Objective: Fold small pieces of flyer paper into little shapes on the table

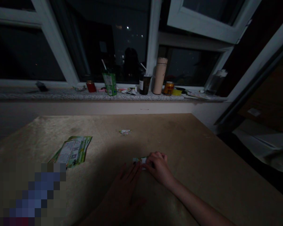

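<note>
A small folded piece of printed green-and-white paper lies on the brown tabletop in front of me. My left hand rests flat in shadow with its fingers stretched out, the fingertips at the paper's near left edge. At the paper's right end, the fingers of my right hand are curled and pressed together on it, hiding that end. Farther back lies another small folded green-and-white piece, apart from both hands. Flat green printed sheets or packets are stacked to the left.
A pixelated bluish patch covers something at the lower left. Along the granite sill stand a red jar, a green cup, a dark drink cup, a pink flask, an orange can and a clear bottle.
</note>
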Demonstrator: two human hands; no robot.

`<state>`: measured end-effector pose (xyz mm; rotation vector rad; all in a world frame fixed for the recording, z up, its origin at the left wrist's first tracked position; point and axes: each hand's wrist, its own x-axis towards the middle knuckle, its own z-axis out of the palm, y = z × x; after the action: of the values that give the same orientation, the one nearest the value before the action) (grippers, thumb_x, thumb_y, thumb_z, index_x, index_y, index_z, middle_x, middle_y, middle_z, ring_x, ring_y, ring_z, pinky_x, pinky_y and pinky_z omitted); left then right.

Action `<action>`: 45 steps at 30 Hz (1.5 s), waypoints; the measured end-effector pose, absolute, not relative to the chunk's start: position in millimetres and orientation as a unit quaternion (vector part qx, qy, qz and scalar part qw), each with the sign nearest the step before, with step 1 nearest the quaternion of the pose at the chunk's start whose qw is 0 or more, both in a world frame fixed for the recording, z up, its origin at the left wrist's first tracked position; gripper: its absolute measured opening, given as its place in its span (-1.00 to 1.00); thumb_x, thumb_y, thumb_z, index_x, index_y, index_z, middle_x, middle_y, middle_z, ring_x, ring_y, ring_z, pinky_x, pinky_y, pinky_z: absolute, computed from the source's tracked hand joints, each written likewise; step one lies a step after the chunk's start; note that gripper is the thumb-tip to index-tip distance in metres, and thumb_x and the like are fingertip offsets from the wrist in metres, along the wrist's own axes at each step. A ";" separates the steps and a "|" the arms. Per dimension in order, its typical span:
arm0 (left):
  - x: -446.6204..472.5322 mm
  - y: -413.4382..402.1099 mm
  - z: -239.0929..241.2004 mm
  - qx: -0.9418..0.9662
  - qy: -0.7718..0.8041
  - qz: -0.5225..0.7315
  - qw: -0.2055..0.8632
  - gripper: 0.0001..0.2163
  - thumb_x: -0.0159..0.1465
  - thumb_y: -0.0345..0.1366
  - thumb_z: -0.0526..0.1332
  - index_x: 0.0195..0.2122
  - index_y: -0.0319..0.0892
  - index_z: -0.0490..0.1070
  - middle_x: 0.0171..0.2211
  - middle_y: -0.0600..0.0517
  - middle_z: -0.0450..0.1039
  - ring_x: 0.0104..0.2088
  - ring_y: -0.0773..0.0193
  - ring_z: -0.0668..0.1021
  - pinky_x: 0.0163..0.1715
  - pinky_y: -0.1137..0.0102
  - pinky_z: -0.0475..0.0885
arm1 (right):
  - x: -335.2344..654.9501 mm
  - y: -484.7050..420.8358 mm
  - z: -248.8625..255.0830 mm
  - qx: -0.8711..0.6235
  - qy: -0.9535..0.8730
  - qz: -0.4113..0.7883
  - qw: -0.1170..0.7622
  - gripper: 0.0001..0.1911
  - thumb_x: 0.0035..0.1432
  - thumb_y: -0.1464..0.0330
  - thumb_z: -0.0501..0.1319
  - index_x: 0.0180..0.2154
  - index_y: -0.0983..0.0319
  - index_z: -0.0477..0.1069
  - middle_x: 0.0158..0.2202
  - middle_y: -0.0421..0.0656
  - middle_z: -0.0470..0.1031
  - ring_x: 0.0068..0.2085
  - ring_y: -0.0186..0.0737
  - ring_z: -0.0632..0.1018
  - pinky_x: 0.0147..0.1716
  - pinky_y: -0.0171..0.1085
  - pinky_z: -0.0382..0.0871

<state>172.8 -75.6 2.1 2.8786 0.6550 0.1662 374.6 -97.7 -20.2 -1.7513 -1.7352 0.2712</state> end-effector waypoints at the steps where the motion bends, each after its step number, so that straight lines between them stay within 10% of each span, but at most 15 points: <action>1: 172.5 -75.6 2.0 0.970 0.218 0.055 0.093 -0.24 0.25 -0.05 0.13 0.34 -0.18 -0.25 0.33 -0.11 -0.19 0.29 0.01 0.01 0.23 0.00 -0.12 | 374.4 -97.9 -19.5 -0.668 -0.662 0.103 0.324 -0.77 0.21 0.27 0.19 -0.47 0.20 0.38 -0.40 -0.23 0.45 -0.22 -0.19 0.39 -0.15 -0.17 0.01; 25: 165.0 -58.6 2.0 0.970 0.178 0.041 0.164 -0.14 0.20 0.08 0.17 0.34 -0.10 -0.33 0.34 -0.03 -0.26 0.29 -0.02 -0.04 0.24 0.07 -0.06 | 388.8 -106.2 -10.1 -0.592 -0.717 0.077 0.361 -0.66 0.29 0.39 0.06 0.07 0.03 0.33 0.06 -0.14 0.41 0.10 -0.13 0.35 0.10 -0.03 0.12; 45: 167.9 -60.7 11.0 0.971 0.165 0.034 0.169 -0.16 0.21 0.06 0.18 0.34 -0.07 -0.32 0.34 0.00 -0.29 0.29 0.00 -0.05 0.24 0.05 -0.14 | 396.1 -141.7 1.1 -0.509 -0.840 0.078 0.170 -0.48 0.29 0.38 0.03 0.26 0.19 0.03 0.23 -0.08 0.20 0.26 -0.16 0.17 0.28 0.09 -0.24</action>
<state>167.9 -60.7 11.0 2.7611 0.4698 0.0969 396.1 -141.7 1.1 -1.4473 -2.3874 0.2213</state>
